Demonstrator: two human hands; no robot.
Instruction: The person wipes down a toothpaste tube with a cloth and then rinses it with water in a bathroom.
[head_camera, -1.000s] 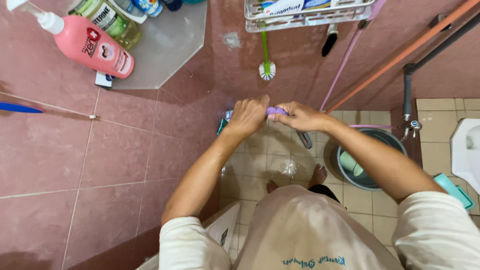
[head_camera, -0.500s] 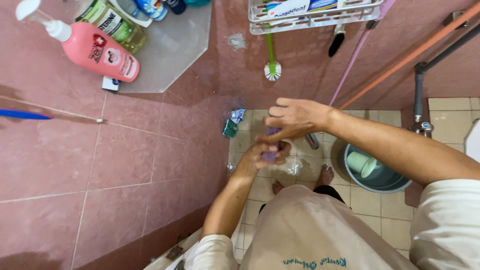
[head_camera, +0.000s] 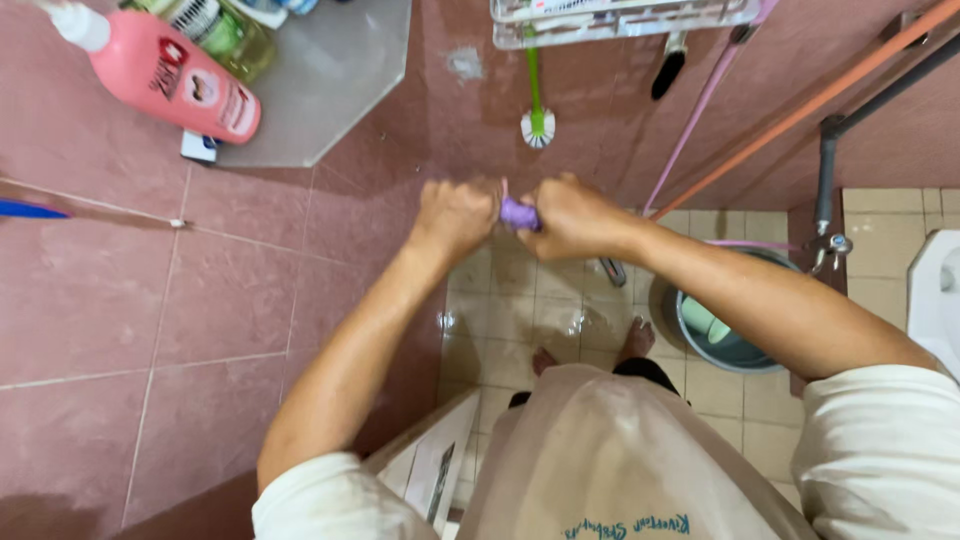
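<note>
Bathroom corner, seen from above the person's head.

- Left hand (head_camera: 455, 215) — fist closed round one end of a small purple item (head_camera: 519, 213), knuckles up.
- Right hand (head_camera: 568, 218) — closed on the other end, fingers wrapped over. The two hands meet at chest height in front of the pink tiled wall (head_camera: 120, 300), almost touching.
- Purple item — only a short stretch shows between the fists; soft-looking, perhaps a cloth or sponge, though I cannot tell which. It is off the floor, held clear of every surface.
- Step in hand, as I judge it: a wringing or twisting of the item between both fists, the grip set and the pull under way.
- Next move, as I judge it: opposite turns of the wrists with firm hold at both ends, the item kept over the wet floor tiles (head_camera: 520, 310) so any drip falls there.

Surroundings:
- Glass corner shelf (head_camera: 340, 90), upper left, carrying a pink pump bottle (head_camera: 165, 72) lying tilted, with a green bottle (head_camera: 225, 30) just beside it.
- Wire rack (head_camera: 620, 18) at the top edge; a green-handled brush (head_camera: 537, 100) hangs below it, head down.
- Orange pipe (head_camera: 800, 110) and a thinner pink hose (head_camera: 700, 110) run slantwise down the wall.
- Dark bucket (head_camera: 720, 340) on the floor at the right, with a tap (head_camera: 830, 243) above it.
- Bare feet near the bucket, below a beige apron (head_camera: 620, 460).
</note>
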